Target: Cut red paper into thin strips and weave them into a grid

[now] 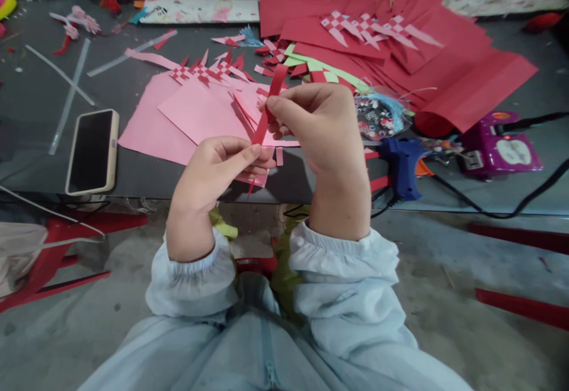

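Red strip held taut-looking between two hands, no weave visible on it yet

The strip is held aslant over the near right part of the pink paper; its lower part is pinched between thumb and fingers of the left hand, its upper part between those of the right hand. By appearance, much weaving has been done: a row of checked pieces is laid along the far edge of the pink paper, and a second checked row is seen beyond it to the right, on red sheets. Plenty of paper seems left unworked. To the right of the pink paper a blue glue gun is left unheld; to its left, a phone
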Demonstrator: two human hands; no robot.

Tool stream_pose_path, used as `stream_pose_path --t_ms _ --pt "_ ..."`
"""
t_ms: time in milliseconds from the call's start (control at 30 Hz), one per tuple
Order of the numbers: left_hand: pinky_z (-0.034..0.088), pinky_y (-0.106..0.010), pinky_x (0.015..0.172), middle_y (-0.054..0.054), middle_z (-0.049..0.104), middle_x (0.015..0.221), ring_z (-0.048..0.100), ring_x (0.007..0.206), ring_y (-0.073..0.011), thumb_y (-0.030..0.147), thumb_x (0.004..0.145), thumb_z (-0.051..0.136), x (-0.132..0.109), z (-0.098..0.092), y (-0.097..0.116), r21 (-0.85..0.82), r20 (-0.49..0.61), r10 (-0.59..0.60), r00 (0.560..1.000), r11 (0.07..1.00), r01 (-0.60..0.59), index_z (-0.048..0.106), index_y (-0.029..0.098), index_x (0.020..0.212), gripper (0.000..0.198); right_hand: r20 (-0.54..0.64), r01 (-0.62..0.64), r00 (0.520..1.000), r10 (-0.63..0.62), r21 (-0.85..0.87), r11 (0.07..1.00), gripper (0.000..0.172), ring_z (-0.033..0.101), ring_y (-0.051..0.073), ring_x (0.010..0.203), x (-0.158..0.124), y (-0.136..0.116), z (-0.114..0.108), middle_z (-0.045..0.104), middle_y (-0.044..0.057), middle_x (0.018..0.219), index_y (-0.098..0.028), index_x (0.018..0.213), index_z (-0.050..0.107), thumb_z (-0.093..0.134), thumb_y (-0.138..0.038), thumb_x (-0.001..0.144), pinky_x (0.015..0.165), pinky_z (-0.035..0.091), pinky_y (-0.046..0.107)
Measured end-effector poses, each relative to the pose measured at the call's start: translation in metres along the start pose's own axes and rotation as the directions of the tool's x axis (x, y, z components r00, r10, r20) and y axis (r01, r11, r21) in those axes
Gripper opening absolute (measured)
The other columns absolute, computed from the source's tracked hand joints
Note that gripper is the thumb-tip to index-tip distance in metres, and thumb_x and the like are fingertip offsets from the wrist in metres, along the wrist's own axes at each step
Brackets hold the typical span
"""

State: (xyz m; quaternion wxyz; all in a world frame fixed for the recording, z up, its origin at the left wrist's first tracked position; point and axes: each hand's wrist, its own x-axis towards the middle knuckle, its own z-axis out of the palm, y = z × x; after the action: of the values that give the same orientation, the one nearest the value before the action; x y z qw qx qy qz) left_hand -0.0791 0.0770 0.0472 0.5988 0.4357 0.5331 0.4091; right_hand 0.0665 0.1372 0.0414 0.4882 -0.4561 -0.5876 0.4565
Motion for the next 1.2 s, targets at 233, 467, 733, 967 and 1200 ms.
stream_pose_path --t_ms 233,467,733,967,1200 --pt "0.06 -0.029 0.075 -0.008 0.077 0.083 0.075 0.081 -0.0202 0.044 0.078 0.075 0.0 -0.002 0.0 0.002 0.006 0.026 1.0 1.0 -0.026 0.071 0.015 0.081 0.029 0.221 -0.067 0.973 0.068 -0.011 0.998 0.035 0.047 0.007 0.049 -0.004 -0.005 -0.007 0.054 -0.004 0.051 -0.019 0.056 0.06 0.077 -0.04 0.078 0.046 0.041 0.022" --pt "0.061 -0.031 0.076 -0.007 0.076 0.079 0.075 0.083 -0.022 0.045 0.085 0.064 0.002 -0.001 -0.001 0.04 -0.057 -0.013 0.998 0.999 0.016 0.071 0.016 0.079 0.031 0.273 -0.086 0.958 0.086 -0.011 0.996 0.036 0.042 0.006 0.046 -0.003 -0.005 -0.01 0.048 -0.005 0.045 -0.017 0.051 0.058 0.082 -0.034 0.074 0.044 0.034 0.022" --pt "0.062 -0.031 0.074 -0.008 0.076 0.079 0.076 0.082 -0.0228 0.047 0.084 0.063 0.002 0.0 0.0 0.008 -0.066 -0.01 0.998 1.0 0.011 0.072 0.015 0.079 0.034 0.163 -0.112 0.979 0.119 -0.053 0.992 0.032 0.044 0.005 0.044 -0.002 -0.006 -0.008 0.049 -0.005 0.046 -0.016 0.051 0.058 0.077 -0.018 0.076 0.045 0.033 0.022" --pt "0.061 -0.031 0.078 -0.009 0.077 0.085 0.075 0.085 -0.0218 0.052 0.08 0.071 0.0 0.0 0.001 0.046 -0.042 0.019 0.999 0.999 -0.017 0.073 0.014 0.086 0.039 0.151 -0.07 0.985 0.081 -0.075 0.995 0.029 0.045 0.007 0.046 -0.004 -0.005 -0.008 0.052 -0.005 0.049 -0.018 0.055 0.058 0.078 -0.018 0.075 0.045 0.035 0.023" --pt "0.058 -0.027 0.079 -0.006 0.077 0.085 0.074 0.084 -0.0191 0.044 0.069 0.084 0.004 0.0 -0.003 0.029 -0.112 0.122 0.986 0.992 -0.12 0.068 0.015 0.08 0.035 0.163 -0.053 0.985 0.056 -0.021 0.998 0.024 0.051 0.007 0.048 -0.005 -0.003 -0.006 0.057 -0.004 0.051 -0.017 0.058 0.062 0.075 -0.019 0.078 0.046 0.04 0.021"
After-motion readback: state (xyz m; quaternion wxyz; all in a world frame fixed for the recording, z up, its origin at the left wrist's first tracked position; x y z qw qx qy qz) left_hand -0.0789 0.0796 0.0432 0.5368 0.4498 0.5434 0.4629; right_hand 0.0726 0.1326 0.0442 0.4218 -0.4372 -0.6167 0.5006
